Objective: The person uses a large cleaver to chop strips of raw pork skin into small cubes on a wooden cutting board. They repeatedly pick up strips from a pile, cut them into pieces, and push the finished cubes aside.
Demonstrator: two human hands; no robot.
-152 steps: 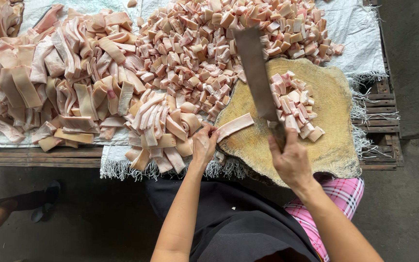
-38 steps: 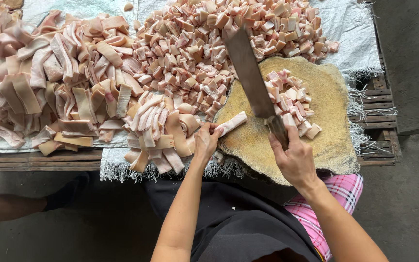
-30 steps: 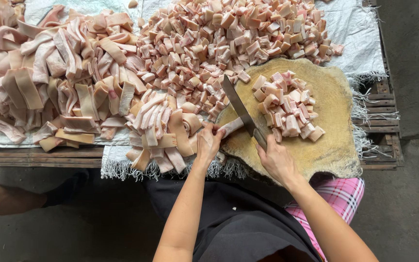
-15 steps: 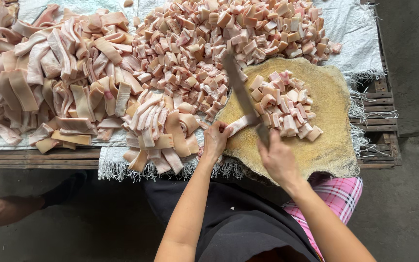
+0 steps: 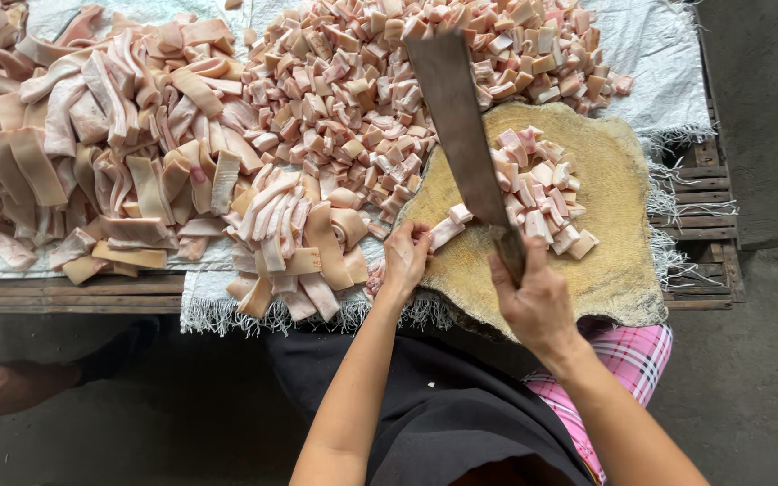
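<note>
The right hand (image 5: 538, 301) is wrapped tight around the handle of a big cleaver (image 5: 461, 126), and the blade is up, its flat grey face rising away from the person and leaning a touch to their left, its tip over the heap of diced pieces (image 5: 389, 90). The cleaver's long axis runs almost straight away from the body, handle nearest, tip farthest.

Under it, the left hand (image 5: 404, 261) pinches the near end of a pale pink strip of pork skin (image 5: 450, 228) and holds it down on the worn round chopping block (image 5: 623, 261). The strip's long axis runs left to right, climbing slightly toward the right, so it lies nearly square across the blade's line. Its free end pokes out to the right of the fingertips, just beside the lower part of the blade.

So the left hand is on the strip itself, while the right hand sits a little nearer the body and to the right, apart from it. The fingers are close to the blade's line; how much strip shows beyond them is small.

To the right on the block lies a small cluster of cut cubes (image 5: 542, 189). Left of the block, a loose fan of uncut strips (image 5: 290, 234) waits on the white woven sheet (image 5: 659, 72), with a far larger pile of long strips (image 5: 92, 153) beyond.
</note>
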